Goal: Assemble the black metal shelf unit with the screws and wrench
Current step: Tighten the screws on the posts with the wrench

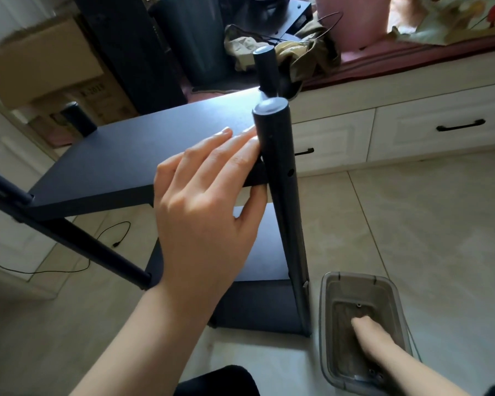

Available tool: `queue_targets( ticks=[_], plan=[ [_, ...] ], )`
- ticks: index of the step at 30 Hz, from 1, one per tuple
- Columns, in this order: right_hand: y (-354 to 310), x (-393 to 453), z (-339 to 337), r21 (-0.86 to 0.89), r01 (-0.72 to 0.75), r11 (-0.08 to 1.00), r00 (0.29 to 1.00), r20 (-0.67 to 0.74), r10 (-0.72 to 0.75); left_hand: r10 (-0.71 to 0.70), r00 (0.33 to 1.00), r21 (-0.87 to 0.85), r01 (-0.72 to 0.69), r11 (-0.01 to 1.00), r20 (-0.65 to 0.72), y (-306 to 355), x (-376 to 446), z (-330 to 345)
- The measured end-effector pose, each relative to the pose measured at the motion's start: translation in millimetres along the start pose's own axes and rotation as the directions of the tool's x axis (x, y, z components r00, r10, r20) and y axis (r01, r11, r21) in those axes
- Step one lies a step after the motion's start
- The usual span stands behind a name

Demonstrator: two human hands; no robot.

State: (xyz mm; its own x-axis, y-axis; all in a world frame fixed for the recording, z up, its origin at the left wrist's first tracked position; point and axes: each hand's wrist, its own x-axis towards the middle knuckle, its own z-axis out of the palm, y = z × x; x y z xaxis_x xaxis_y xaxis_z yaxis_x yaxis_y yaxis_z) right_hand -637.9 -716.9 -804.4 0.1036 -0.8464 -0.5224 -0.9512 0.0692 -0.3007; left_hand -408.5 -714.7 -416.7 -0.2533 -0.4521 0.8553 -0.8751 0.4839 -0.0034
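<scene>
The black metal shelf unit (143, 155) is being stood on the tiled floor (412, 224), partly built, with its upper shelf panel (120, 150) lying between upright posts. Cardboard boxes (40, 61), a crumpled cloth (297, 58) and a white drawer cabinet (412, 130) are crowding the space behind it, and a thin black cable (109, 232) is trailing across the floor beneath. The left hand (206, 201) is being laid on the panel's near right corner, fingers straight and together on top, thumb tucked under the edge, touching the near right post (280, 195). Just beside the post's foot, a clear plastic container (329, 324) is being reached into by the right hand (375, 335); small screws (358, 305) are lying inside, and whether those fingers are pinching anything cannot be told.
</scene>
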Motion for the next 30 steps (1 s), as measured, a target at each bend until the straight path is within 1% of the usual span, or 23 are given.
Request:
queue_targets(
  ticks=[2, 6, 7, 9, 11, 13, 15, 18, 19, 21, 23, 25, 26, 27, 28, 30],
  plan=[
    [-4, -2, -2, 0.086, -0.016, 0.996, 1.0, 0.009, 0.015, 0.003, 1.0, 0.007, -0.003, 1.0, -0.012, -1, 0, 1],
    [-14, -7, -19, 0.137, -0.077, 0.988, 0.997, 0.034, 0.073, -0.007, 1.0, 0.017, 0.008, 1.0, -0.029, 2, 4, 3],
    [-18, -9, -25, 0.119, -0.079, 0.99, 0.996, 0.049, 0.074, -0.01, 1.0, 0.017, 0.011, 1.0, -0.021, 3, 5, 3],
    [-28, -13, -44, -0.017, -0.04, 0.999, 0.997, 0.066, 0.041, -0.014, 1.0, 0.017, 0.014, 1.0, -0.001, 4, 7, 3],
    [-38, -19, -67, -0.167, 0.041, 0.985, 0.996, 0.089, -0.026, -0.019, 1.0, 0.011, 0.019, 1.0, 0.018, 5, 8, 2],
    [-53, -28, -97, -0.259, 0.132, 0.957, 0.989, 0.097, -0.11, -0.019, 0.999, 0.003, 0.019, 1.0, 0.037, 5, 9, 0],
    [-71, -43, -129, -0.305, 0.229, 0.924, 0.973, 0.097, -0.209, -0.014, 0.998, 0.002, 0.014, 1.0, 0.058, 5, 9, -2],
    [-93, -79, -175, -0.319, 0.365, 0.875, 0.927, 0.043, -0.371, -0.036, 0.996, -0.005, 0.037, 0.999, 0.077, 5, 6, -5],
    [-99, -92, -187, -0.312, 0.413, 0.856, 0.905, 0.033, -0.424, -0.047, 0.996, -0.027, 0.049, 0.998, 0.073, 5, 5, -7],
    [-106, -121, -208, -0.282, 0.491, 0.824, 0.86, 0.008, -0.51, -0.079, 0.996, -0.127, 0.085, 0.988, 0.049, 7, 3, -10],
    [-110, -148, -225, -0.228, 0.563, 0.794, 0.807, -0.057, -0.588, -0.104, 0.995, -0.226, 0.101, 0.969, 0.0, 10, 3, -15],
    [-113, -175, -241, -0.147, 0.617, 0.774, 0.763, -0.129, -0.633, -0.119, 0.99, -0.236, 0.098, 0.967, -0.076, 16, 4, -22],
    [-114, -186, -248, -0.094, 0.636, 0.766, 0.747, -0.174, -0.642, -0.158, 0.982, -0.25, 0.128, 0.96, -0.105, 18, 3, -26],
    [-115, -198, -255, -0.031, 0.656, 0.754, 0.73, -0.227, -0.644, -0.223, 0.969, -0.29, 0.185, 0.939, -0.104, 21, 2, -30],
    [-116, -208, -261, 0.043, 0.678, 0.734, 0.713, -0.285, -0.641, -0.303, 0.95, -0.35, 0.26, 0.9, -0.076, 23, 0, -34],
    [-118, -226, -275, 0.196, 0.725, 0.66, 0.674, -0.402, -0.62, -0.456, 0.888, -0.475, 0.428, 0.769, 0.061, 28, -5, -40]
  ],
)
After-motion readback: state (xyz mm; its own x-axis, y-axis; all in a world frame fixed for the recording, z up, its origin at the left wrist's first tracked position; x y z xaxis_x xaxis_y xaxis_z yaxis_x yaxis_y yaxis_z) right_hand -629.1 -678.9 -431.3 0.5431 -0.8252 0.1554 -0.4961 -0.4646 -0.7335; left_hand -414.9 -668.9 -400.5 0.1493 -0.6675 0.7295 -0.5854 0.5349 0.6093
